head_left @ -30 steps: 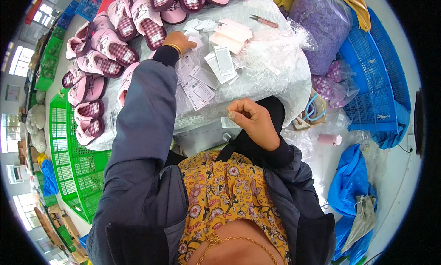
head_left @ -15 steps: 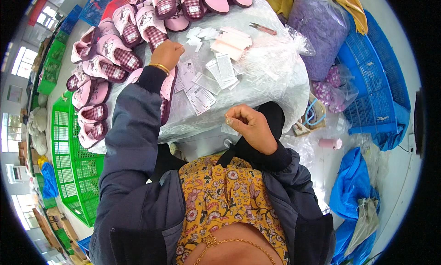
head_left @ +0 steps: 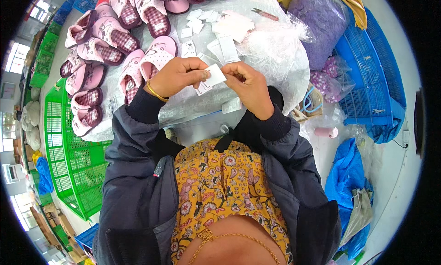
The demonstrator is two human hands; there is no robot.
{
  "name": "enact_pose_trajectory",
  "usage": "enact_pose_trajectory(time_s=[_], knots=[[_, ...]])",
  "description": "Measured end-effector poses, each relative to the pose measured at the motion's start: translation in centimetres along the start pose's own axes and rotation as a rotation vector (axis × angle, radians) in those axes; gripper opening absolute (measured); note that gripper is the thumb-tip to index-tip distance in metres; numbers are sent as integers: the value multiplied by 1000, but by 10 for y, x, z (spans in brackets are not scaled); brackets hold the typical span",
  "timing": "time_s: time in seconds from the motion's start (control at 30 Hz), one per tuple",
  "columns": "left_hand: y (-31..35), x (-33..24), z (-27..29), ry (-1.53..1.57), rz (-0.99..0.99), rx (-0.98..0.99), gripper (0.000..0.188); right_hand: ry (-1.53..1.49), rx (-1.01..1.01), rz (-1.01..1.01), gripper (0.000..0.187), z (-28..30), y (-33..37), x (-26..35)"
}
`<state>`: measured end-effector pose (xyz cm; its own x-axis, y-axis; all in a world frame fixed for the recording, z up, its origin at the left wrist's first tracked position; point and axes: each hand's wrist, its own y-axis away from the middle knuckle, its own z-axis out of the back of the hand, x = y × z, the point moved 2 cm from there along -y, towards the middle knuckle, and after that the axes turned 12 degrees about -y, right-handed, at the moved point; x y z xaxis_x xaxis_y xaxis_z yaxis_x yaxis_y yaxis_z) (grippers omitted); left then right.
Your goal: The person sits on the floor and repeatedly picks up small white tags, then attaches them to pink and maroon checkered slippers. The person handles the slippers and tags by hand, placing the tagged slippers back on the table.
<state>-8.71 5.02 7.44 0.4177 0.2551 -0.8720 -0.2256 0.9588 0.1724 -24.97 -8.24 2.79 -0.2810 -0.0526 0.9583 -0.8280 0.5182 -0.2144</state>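
Note:
Above the near edge of a plastic-covered table, my left hand pinches a small white card between thumb and fingers. My right hand meets it from the other side, its thumb and forefinger closed at the card's right corner. A printed strip shows beneath the card. Just left of my left hand lie a dotted pink slipper and another pink slipper, with burgundy checked linings. Beyond my hands, white paper labels lie in loose piles.
Several more pink slippers line the table's left and far sides. Small snips lie near the far right. A bulging purple bag and blue crates stand right. Green crates stand left. A pink roll sits on the floor.
My left hand has come back from the slippers toward my right hand, which has moved up. Both hands now meet at the white card. The view has shifted slightly.

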Motion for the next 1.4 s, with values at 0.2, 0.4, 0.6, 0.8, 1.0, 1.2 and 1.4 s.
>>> enact_pose_trajectory(time_s=[0.2, 0.4, 0.6, 0.8, 1.0, 1.2, 1.4], knots=[[2, 0, -10, 28, 19, 92, 20, 86, 54, 56, 15, -3, 7, 1], [3, 3, -13, 19, 25, 197, 22, 208, 131, 79, 15, -2, 12, 11], [6, 16, -15, 192, 35, 315, 22, 203, 216, 63, 16, -2, 15, 18], [8, 8, -19, 110, 52, 320, 21, 244, 191, 32, 15, -2, 20, 18], [10, 3, -23, 119, 51, 338, 21, 172, 205, 7, 22, -1, 23, 18], [9, 12, -29, 166, 30, 288, 18, 30, 255, -68, 20, 0, 24, 14], [26, 6, -41, -2, -121, -88, 11, 42, 199, -146, 16, 3, 30, 0]])
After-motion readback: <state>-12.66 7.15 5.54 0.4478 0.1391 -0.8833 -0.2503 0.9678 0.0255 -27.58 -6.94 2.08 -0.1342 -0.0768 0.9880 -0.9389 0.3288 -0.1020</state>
